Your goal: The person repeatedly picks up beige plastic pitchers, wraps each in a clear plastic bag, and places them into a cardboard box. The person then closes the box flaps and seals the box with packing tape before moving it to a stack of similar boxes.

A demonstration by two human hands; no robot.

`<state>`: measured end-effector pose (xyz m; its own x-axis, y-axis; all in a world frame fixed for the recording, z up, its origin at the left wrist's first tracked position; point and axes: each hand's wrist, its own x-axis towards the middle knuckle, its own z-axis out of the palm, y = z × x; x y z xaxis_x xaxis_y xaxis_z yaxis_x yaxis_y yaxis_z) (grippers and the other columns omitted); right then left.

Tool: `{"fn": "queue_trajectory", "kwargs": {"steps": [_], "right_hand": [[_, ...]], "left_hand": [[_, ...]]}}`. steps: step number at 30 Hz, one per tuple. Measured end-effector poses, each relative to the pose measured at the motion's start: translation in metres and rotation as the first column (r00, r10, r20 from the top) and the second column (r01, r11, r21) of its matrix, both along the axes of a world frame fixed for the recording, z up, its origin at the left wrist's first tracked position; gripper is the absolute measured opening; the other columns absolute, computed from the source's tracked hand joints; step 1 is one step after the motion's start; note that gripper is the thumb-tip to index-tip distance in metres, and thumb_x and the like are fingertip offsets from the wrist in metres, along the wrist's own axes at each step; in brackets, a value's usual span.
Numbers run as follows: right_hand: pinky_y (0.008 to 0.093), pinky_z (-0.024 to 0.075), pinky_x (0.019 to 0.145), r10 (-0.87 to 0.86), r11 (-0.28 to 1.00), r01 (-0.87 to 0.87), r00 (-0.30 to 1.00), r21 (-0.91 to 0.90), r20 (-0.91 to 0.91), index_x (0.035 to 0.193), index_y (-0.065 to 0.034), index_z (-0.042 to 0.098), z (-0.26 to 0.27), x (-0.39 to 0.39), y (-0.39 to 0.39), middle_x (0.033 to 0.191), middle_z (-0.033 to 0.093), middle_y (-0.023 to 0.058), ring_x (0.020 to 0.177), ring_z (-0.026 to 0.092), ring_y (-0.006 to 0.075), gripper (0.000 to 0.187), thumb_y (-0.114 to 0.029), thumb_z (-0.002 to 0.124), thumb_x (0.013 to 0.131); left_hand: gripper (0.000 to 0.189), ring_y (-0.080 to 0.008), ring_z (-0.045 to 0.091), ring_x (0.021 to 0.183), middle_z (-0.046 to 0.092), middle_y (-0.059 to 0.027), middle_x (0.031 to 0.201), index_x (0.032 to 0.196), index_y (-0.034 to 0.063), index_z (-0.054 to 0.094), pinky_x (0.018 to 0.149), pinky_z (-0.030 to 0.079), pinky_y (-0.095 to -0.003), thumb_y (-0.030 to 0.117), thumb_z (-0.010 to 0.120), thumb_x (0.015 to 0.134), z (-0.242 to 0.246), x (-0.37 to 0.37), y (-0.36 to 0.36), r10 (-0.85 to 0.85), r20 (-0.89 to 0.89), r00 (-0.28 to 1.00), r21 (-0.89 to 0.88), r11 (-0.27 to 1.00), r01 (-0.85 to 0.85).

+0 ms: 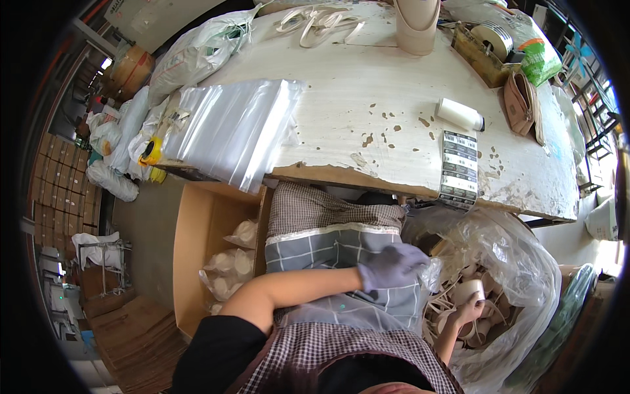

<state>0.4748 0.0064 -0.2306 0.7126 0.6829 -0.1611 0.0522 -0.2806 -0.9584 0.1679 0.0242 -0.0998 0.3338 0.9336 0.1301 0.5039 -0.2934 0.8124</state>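
My right hand (pixel 465 313), bare, grips a cream cylindrical, cup-like plastic piece (pixel 468 291) above a big clear plastic bag (pixel 534 276). More cream plastic parts (pixel 480 335), some with strap-like loops, lie heaped in that bag. Over my checked apron (pixel 339 251), my left hand (pixel 396 266) wears a grey-purple glove and is blurred, with its fingers close to the bag's near edge. Whether those fingers pinch the film is unclear. To my left stands an open cardboard box (pixel 189 256) holding several cream pieces in clear bags (pixel 229 271).
On the worn white table (pixel 344 98) lie flat clear plastic bags (pixel 236 123), a strip of printed labels (pixel 458 165), a white roll (pixel 460 114) and a brown pouch (pixel 522 106). Farther back are a cream container (pixel 417 29), cream straps (pixel 320 24) and a tape dispenser (pixel 485 54).
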Motion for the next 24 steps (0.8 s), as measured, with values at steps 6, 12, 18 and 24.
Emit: {"fn": "queue_trajectory", "kwargs": {"steps": [6, 12, 18, 24], "right_hand": [[0.0252, 0.0531, 0.068, 0.275, 0.940, -0.096, 0.782, 0.328, -0.560, 0.111, -0.0007, 0.059, 0.166, -0.110, -0.009, 0.096, 0.066, 0.0081, 0.079, 0.064, 0.0132, 0.021, -0.015, 0.055, 0.097], [0.0300, 0.0508, 0.071, 0.513, 0.855, -0.482, 0.841, -0.191, 0.173, 0.100, -0.0014, 0.060, 0.129, -0.012, 0.008, 0.088, 0.066, 0.0093, 0.076, 0.062, 0.0163, 0.019, -0.016, 0.065, 0.089], [0.0413, 0.0475, 0.079, 0.492, 0.792, -0.583, 0.429, -0.184, 0.757, 0.122, -0.0012, 0.059, 0.164, -0.057, 0.125, 0.109, 0.066, 0.0168, 0.097, 0.062, 0.0317, 0.041, -0.013, 0.070, 0.084], [0.0424, 0.0423, 0.102, 0.135, 0.140, -0.988, -0.043, -0.062, 0.990, 0.139, 0.0008, 0.044, 0.257, -0.278, 0.353, 0.136, 0.050, 0.0234, 0.124, 0.051, 0.0398, 0.063, -0.004, 0.069, 0.082]], "left_hand": [[0.055, -0.0364, 0.044, 0.129, 0.056, -0.0153, 0.124, 0.132, 0.0084, 0.052, 0.106, 0.031, -0.0624, 0.042, 0.057, 0.089, 0.016, 0.080, 0.033, -0.093, -0.065, 0.993, 0.623, 0.774, 0.114], [0.037, -0.0311, 0.062, 0.104, 0.064, -0.0143, 0.113, 0.121, 0.0053, 0.056, 0.089, 0.047, -0.0431, 0.011, 0.060, 0.085, 0.010, -0.069, 0.081, 0.539, -0.039, 0.842, 0.567, 0.706, -0.425], [0.030, -0.0361, 0.063, 0.088, 0.064, -0.0182, 0.101, 0.113, 0.0046, 0.058, 0.079, 0.052, -0.0447, 0.013, 0.062, 0.085, 0.001, -0.231, 0.082, 0.766, -0.131, 0.630, 0.442, 0.614, -0.654], [0.016, -0.0293, 0.064, 0.077, 0.058, -0.0100, 0.090, 0.096, 0.0107, 0.059, 0.064, 0.053, -0.0418, 0.022, 0.060, 0.085, -0.011, -0.241, 0.078, 0.840, -0.199, 0.505, 0.465, 0.535, -0.705]]}}
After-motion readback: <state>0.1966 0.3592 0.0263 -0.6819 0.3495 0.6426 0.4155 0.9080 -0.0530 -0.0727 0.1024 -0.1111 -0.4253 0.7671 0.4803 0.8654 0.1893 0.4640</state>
